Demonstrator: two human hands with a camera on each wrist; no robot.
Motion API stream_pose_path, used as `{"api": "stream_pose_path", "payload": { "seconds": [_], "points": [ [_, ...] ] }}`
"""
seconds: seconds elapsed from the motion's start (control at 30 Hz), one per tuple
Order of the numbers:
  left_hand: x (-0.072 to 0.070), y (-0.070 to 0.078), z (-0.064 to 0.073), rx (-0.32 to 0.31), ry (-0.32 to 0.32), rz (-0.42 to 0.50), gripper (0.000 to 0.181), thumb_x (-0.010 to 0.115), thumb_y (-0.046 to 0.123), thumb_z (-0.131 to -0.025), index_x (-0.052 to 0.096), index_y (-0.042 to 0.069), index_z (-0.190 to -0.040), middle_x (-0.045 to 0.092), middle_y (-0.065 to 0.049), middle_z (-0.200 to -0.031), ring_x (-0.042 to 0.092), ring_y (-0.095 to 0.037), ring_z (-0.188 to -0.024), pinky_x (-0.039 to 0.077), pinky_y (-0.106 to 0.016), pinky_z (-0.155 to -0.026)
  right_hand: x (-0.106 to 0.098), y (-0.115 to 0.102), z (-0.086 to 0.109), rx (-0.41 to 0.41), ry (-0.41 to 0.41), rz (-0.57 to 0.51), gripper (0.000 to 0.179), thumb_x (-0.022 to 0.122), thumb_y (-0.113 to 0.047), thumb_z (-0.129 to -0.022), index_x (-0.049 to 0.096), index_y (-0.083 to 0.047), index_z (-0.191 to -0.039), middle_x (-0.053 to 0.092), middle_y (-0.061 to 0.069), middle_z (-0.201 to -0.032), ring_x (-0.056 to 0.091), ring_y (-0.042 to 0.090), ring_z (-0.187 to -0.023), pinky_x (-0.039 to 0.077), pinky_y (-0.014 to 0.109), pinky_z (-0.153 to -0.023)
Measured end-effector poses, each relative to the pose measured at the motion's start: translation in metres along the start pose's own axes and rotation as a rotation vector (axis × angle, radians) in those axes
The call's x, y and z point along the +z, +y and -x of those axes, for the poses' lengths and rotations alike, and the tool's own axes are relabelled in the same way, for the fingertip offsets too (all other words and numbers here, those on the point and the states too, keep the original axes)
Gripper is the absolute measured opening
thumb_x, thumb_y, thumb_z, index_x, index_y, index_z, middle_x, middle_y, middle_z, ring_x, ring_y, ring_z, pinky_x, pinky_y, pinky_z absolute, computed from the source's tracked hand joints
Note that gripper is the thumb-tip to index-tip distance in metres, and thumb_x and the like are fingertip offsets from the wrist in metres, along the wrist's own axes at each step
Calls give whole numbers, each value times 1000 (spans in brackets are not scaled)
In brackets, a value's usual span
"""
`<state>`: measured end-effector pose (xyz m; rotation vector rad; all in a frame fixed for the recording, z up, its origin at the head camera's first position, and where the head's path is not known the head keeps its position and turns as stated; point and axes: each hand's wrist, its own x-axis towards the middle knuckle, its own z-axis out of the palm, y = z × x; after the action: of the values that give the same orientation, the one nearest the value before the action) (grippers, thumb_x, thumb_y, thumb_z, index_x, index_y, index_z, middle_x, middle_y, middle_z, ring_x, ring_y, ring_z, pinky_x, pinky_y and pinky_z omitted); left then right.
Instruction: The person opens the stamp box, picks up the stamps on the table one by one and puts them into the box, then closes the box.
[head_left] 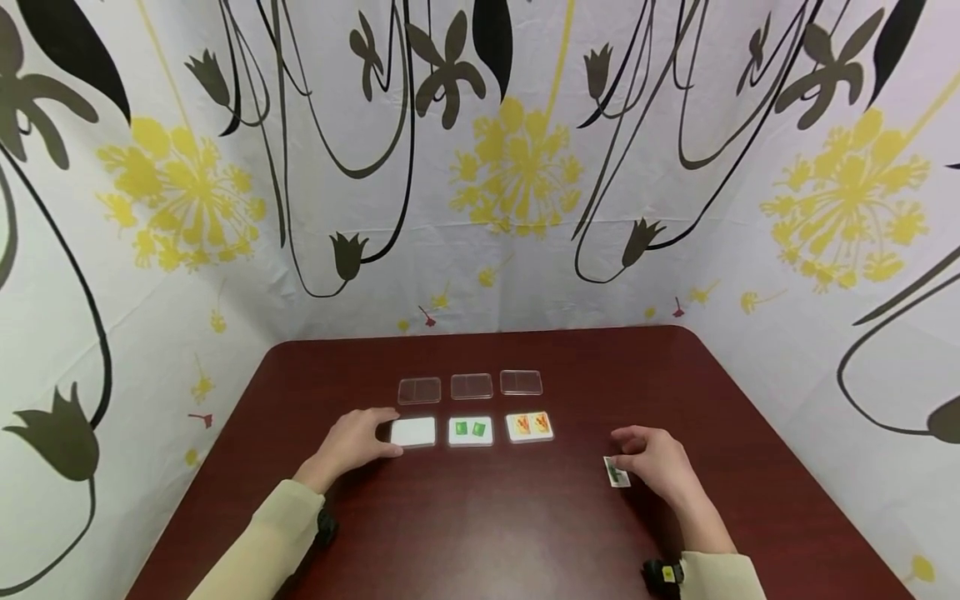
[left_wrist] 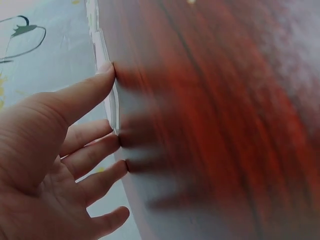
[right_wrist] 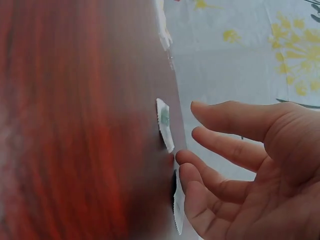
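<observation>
My left hand (head_left: 356, 442) has its thumb and index finger against opposite edges of the left shallow plastic box (head_left: 412, 432), whose inside looks plain white. Beside it sits a box with two green pieces (head_left: 470, 431), then one with two orange sachets (head_left: 529, 426). My right hand (head_left: 657, 462) is at the right, low over a small white sachet with green print (head_left: 617, 473). In the right wrist view its thumb and fingers are apart, beside that sachet (right_wrist: 165, 125). A second white sachet (right_wrist: 178, 205) is partly hidden behind the fingers.
Three clear plastic pieces (head_left: 471, 386) lie in a row behind the boxes on the dark red table (head_left: 480, 517). A flower-patterned white cloth (head_left: 480, 183) hangs behind the table and at both sides. Each wrist wears a black device (head_left: 663, 575).
</observation>
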<state>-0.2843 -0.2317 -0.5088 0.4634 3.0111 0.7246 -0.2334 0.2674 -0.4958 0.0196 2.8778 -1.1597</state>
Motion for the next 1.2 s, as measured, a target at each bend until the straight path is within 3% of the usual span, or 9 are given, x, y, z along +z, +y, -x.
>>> {"api": "stream_pose_path", "payload": {
  "seconds": [0.33,0.6,0.93,1.2],
  "points": [
    [-4,2,-1,24,7,10,66,85,37,-82,63,11,-138,62,-7,-137,56,-31,-127,45,-53,-101,-2,-4,5,1,-10,145,42,85,-20,-79,72,-8,-117,68,2,-87,61,17,-71,48,38,-59],
    [-5,2,2,22,4,13,65,84,37,-82,63,10,-138,62,-8,-136,56,-32,-127,44,-54,-101,3,-10,7,3,29,251,45,87,-18,-75,71,-7,-116,67,0,-84,60,17,-69,48,42,-58],
    [-5,1,3,7,-12,3,66,84,38,-83,63,11,-139,62,-8,-138,56,-32,-127,44,-54,-101,11,-14,8,-39,75,223,26,83,-6,-74,67,-8,-94,63,0,-75,56,18,-64,46,38,-57],
    [-3,0,6,4,-13,-3,66,84,39,-82,63,12,-139,61,-8,-139,55,-32,-128,44,-54,-101,17,-14,8,-80,91,221,24,80,2,-72,63,-11,-81,53,1,-68,48,20,-60,39,35,-54]
  ]
}}
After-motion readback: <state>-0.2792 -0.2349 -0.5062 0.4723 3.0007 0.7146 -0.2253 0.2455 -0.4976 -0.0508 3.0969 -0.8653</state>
